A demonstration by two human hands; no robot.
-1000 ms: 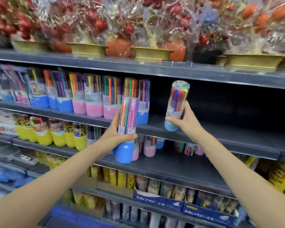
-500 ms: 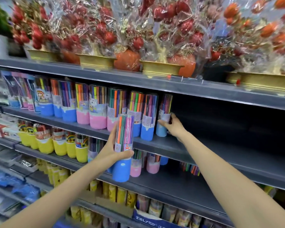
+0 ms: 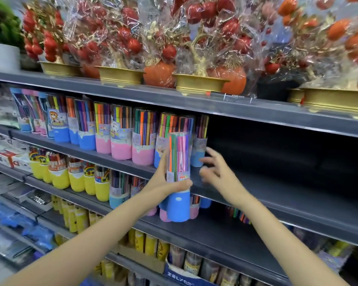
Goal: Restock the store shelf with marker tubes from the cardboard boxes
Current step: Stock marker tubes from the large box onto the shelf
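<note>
Left hand (image 3: 163,182) grips clear blue-based marker tube (image 3: 178,178), upright before dark grey metal shelf's (image 3: 277,195) front edge.
Right hand (image 3: 217,172) empty, blurred fingers spread loose, beside the row-end blue-based marker tube (image 3: 199,145) on that shelf.

Free room: middle shelf (image 3: 277,195), centre to right of frame, bare dark deck, open at front. Obstacles: marker tube row (image 3: 120,137) filling its left half; last tube (image 3: 199,145) at the gap's left edge; upper shelf lip (image 3: 256,112) close overhead.
</note>
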